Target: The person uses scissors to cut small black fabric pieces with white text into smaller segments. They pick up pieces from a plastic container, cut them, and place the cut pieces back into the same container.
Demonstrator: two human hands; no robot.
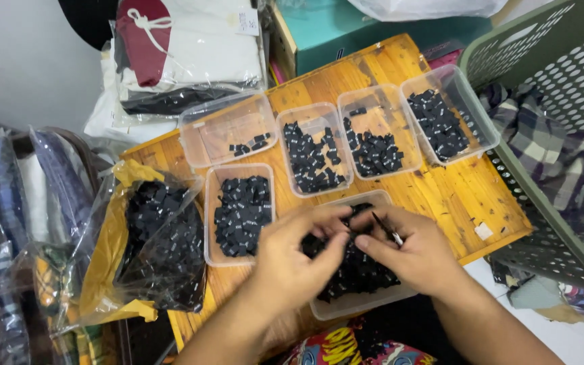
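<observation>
small black labels (356,270) fill a clear tub (346,307) at the desk's (468,196) near edge. above it, left hand (292,253) fingers pinch one label; right hand (410,253) fingers grasp slim tweezers (388,230). five more clear tubs (241,213) of labels lie beyond.

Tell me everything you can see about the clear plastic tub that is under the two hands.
The clear rectangular plastic tub sits at the near edge of the wooden board, nearest the person. It looks thin and see-through, with rounded corners and no lid. It is piled with small black flat pieces. The left hand and the right hand meet above it, fingers pinching pieces from the pile and covering much of it. The right hand also holds a thin dark pointed tool.
</observation>
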